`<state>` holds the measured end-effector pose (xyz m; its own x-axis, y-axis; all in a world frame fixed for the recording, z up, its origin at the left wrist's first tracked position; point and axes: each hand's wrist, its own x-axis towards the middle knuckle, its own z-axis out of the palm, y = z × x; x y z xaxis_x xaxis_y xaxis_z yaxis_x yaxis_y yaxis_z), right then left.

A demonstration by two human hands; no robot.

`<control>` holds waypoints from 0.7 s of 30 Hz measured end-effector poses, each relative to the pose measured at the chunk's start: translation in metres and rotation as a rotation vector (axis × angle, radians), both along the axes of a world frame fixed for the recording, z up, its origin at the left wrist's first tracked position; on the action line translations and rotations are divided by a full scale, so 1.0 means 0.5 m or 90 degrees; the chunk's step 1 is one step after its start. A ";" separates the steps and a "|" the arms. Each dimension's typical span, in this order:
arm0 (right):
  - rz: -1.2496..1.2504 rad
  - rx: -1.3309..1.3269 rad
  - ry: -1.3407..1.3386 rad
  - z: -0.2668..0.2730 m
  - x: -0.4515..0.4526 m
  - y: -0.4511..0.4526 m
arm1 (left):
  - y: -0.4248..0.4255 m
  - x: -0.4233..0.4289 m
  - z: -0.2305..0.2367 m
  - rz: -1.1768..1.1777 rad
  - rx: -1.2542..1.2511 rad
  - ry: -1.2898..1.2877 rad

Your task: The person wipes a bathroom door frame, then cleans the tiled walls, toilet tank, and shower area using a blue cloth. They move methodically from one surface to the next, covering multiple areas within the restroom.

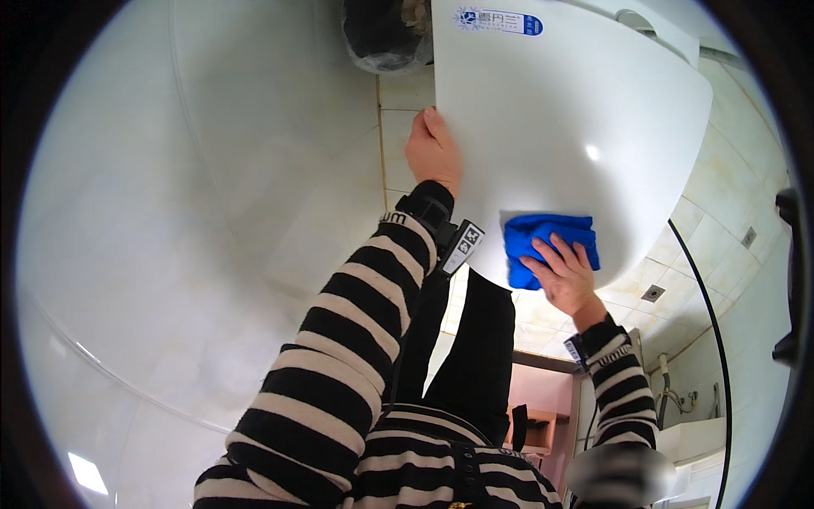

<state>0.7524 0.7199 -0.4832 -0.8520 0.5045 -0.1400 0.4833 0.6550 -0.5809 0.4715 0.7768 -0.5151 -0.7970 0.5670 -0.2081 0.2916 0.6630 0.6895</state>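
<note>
A white toilet lid (pixel 540 114) with a blue printed sticker near its hinge end lies before me. My right hand (pixel 563 273) presses a folded blue cloth (pixel 518 254) flat on the lid's front part, fingers spread over it. At the lid's left edge is my left hand (pixel 434 149), its fingers curled around the rim; the fingertips are partly hidden. Both wrists wear black straps with small devices.
A bin with a dark plastic bag (pixel 381 32) stands left of the toilet, by a white wall (pixel 191 159). Floor tiles with a drain (pixel 653 292) lie to the right. A black cable (pixel 712 305) hangs at right, near pipes.
</note>
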 end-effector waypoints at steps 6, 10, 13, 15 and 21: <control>-0.109 0.177 -0.092 -0.039 0.109 0.225 | 0.014 0.009 -0.004 -0.015 0.010 0.032; -0.328 0.323 0.152 -0.065 0.099 0.473 | 0.001 0.003 -0.013 -0.022 -0.008 0.046; -0.435 0.363 0.122 -0.099 0.037 0.555 | -0.017 -0.010 -0.012 -0.012 -0.043 0.031; -0.407 0.477 0.112 -0.107 0.012 0.531 | -0.025 -0.010 -0.016 -0.004 -0.028 0.021; -0.297 0.148 -0.081 -0.046 0.005 0.144 | -0.023 -0.014 -0.020 0.000 -0.026 0.038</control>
<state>0.7549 0.7921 -0.5060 -0.5131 0.8557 -0.0668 0.8109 0.4578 -0.3646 0.4644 0.7653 -0.5250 -0.8090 0.5587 -0.1827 0.3312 0.6901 0.6435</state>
